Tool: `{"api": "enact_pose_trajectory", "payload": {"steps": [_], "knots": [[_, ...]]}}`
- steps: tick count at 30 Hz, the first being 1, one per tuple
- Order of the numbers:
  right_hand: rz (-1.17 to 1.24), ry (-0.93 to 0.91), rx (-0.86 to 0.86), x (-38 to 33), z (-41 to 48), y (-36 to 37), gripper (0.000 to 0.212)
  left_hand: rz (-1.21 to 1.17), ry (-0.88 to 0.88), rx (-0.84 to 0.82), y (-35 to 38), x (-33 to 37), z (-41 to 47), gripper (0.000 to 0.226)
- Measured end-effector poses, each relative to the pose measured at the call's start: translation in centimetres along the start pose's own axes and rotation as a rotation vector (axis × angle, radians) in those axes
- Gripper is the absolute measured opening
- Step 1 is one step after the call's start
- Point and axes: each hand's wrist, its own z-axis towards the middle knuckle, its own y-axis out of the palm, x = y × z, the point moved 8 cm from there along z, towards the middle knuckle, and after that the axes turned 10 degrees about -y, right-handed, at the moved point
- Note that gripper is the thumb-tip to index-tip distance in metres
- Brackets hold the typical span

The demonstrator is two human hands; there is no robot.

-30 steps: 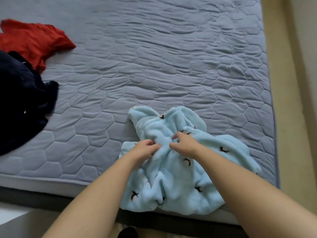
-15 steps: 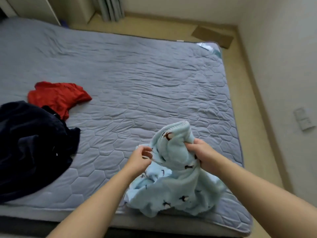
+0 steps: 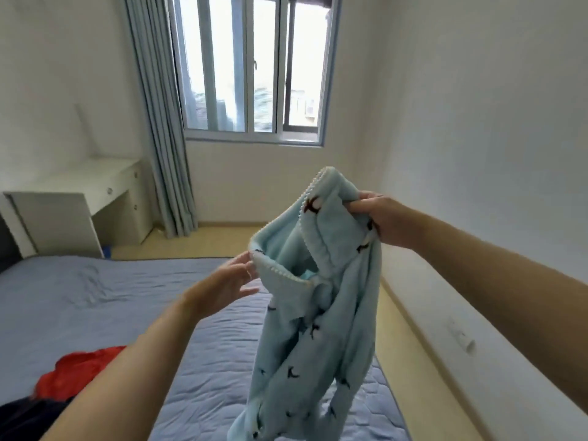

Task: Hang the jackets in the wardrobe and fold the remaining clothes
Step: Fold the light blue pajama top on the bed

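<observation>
– Fleece, is it? How will it handle?

– Soft and light, I judge. The pale blue fleece garment (image 3: 318,329) hangs limp in the air over the near corner of the bed (image 3: 95,297), and its lower end droops toward the mattress. It will not slip, but it has no stiffness at all, so it sags wherever it is not held.

– Who has it?

– The right hand (image 3: 381,222) has its fingers curled tight round a bunch of cloth at the top, by the trimmed edge. The left hand (image 3: 222,286) is spread, its fingers (image 3: 245,265) nearly straight, their tips touching the stitched rim of the opening without closing on it.

– Where should it be taken?

– At that rim, a pinch at each side, so it opens out flat.

– What can't you make out?

– Whether it is a jacket or something to fold. The sleeves are lost in the folds, and the hem is cut off at the bottom. A red garment (image 3: 79,374) and a dark garment (image 3: 25,415) lie on the bed, half hidden by the left arm. No wardrobe shows.
</observation>
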Motion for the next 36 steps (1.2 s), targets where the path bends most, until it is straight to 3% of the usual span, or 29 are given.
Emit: {"api": "enact_pose_trajectory", "payload": {"steps": [3, 5, 9, 12, 15, 17, 19, 21, 23, 24, 27, 29, 32, 36], "knots": [[-0.079, -0.090, 0.014, -5.9, 0.0, -0.8, 0.019, 0.309, 0.040, 0.014, 4.1, 4.1, -0.4, 0.049], [-0.132, -0.124, 0.077, -8.4, -0.2, -2.1, 0.018, 0.417, 0.110, 0.147, 5.6, 7.1, -0.5, 0.035], [-0.369, -0.124, 0.309, -10.9, -2.2, -6.4, 0.028, 0.334, 0.321, 0.553, 3.1, 14.4, -3.1, 0.017], [-0.447, -0.215, 0.470, -10.8, -3.6, -7.5, 0.024, 0.704, 0.522, 0.910, 3.5, 21.2, -7.1, 0.037], [-0.552, -0.273, 0.538, -11.6, -4.0, -7.9, 0.027, 1.138, 0.756, 0.836, 8.5, 24.9, -9.1, 0.038], [-0.528, -0.275, 0.531, -13.2, -4.5, -8.5, 0.032, 1.443, 0.821, 0.766, 10.3, 25.3, -10.1, 0.028], [-0.546, -0.296, 0.504, -15.1, -4.9, -9.2, 0.041, 1.719, 0.819, 0.762, 11.0, 25.5, -10.9, 0.035], [-0.614, -0.302, 0.426, -16.5, -5.3, -8.6, 0.054, 1.701, 0.853, 0.808, 11.4, 26.7, -11.9, 0.047], [-0.561, -0.198, 0.242, -16.4, -5.4, -7.1, 0.070, 1.621, 0.882, 0.869, 11.5, 27.8, -12.7, 0.058], [-0.522, -0.118, 0.122, -15.9, -5.6, -6.2, 0.069, 1.585, 0.864, 0.887, 11.4, 28.0, -12.9, 0.060], [-0.469, 0.021, -0.234, -14.2, -7.3, -4.1, 0.039, 1.485, 0.695, 0.880, 10.3, 27.3, -13.3, 0.051], [-0.498, 0.098, -0.387, -12.5, -8.4, -3.5, 0.042, 1.451, 0.569, 0.820, 9.9, 25.8, -13.3, 0.040], [-0.574, 0.123, -0.350, -11.3, -9.0, -4.3, 0.034, 1.440, 0.482, 0.790, 9.9, 24.2, -14.1, 0.038], [-0.587, -0.115, -0.039, -12.0, -9.5, -5.4, 0.026, 1.371, 0.485, 0.888, 9.3, 23.6, -16.6, 0.040]]}}
